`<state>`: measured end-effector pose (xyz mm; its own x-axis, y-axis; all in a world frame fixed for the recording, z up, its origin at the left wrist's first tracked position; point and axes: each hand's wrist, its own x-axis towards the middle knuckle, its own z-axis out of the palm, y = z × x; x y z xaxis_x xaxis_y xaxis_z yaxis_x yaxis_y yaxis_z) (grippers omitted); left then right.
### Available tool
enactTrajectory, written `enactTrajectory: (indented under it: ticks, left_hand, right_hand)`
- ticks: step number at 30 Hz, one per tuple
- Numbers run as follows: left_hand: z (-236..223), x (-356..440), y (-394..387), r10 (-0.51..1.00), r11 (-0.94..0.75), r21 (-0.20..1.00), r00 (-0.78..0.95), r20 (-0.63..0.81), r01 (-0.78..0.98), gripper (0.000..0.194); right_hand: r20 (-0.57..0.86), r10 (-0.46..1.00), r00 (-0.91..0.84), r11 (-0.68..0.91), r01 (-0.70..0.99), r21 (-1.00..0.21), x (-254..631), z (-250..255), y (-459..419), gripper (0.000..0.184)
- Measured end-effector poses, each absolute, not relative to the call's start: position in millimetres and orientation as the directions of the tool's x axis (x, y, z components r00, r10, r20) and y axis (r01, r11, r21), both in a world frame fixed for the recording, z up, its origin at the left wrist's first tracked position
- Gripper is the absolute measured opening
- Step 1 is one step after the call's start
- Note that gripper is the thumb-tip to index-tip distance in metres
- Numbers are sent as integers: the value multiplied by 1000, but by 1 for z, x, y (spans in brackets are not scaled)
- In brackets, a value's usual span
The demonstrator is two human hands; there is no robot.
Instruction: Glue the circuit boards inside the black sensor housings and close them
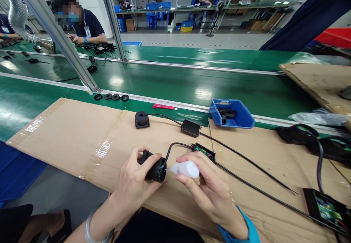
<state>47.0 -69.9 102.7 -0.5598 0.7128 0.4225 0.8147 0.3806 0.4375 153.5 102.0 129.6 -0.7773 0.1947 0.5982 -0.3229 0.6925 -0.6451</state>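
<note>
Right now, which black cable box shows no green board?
The far box, wired to the round housing on the cardboard; the middle box and right box show green boards.

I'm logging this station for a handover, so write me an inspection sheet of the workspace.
Surface: taped cardboard, green surface beyond.
Job's things: black housing, white bottle with its tip at the housing's open end, open box showing a circuit board.
Clutter: red cutter, blue bin holding black parts, loose black rings.
Hands: left hand grips the housing; right hand grips the bottle.
Cables: short cable links housing and open box; upper long cable leaves the closed box, ending in thin wires.
Surroundings: person at upper left, hands near black parts.
</note>
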Motion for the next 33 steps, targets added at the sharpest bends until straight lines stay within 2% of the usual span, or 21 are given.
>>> enactTrajectory:
  ticks: [9, 18, 21, 24, 27, 29, 31, 33]
  left_hand:
    - [105, 48, -70, 705, 383, 441, -566, 428, 811, 54]
    - [104, 48, -70, 705, 371, 445, -559, 436, 815, 49]
    - [104, 48, -70, 694, 384, 468, -583, 422, 796, 46]
    - [101, 47, -69, 678, 365, 566, -627, 382, 739, 45]
    - [95, 46, -64, 646, 299, 750, -704, 296, 590, 50]
    - [90, 47, -59, 638, 216, 891, -749, 181, 400, 54]
    - [86, 50, -55, 675, 123, 984, -737, 13, 130, 58]
    - [83, 54, -52, 722, 53, 991, -680, -125, -126, 61]
  right_hand:
    - [570, 203, -796, 658, -320, -682, 158, 130, 100, 12]
    - [626, 197, -755, 688, -348, -636, 152, 128, 103, 15]
    - [574, 217, -790, 640, -328, -694, 157, 126, 101, 14]
    - [503, 314, -806, 532, -289, -796, 164, 120, 98, 14]
    - [453, 490, -745, 377, -288, -880, 166, 108, 94, 16]
    - [447, 566, -693, 315, -319, -894, 166, 100, 92, 18]
    - [474, 570, -672, 345, -327, -880, 164, 96, 89, 20]
    - [521, 521, -676, 435, -315, -844, 162, 97, 87, 21]
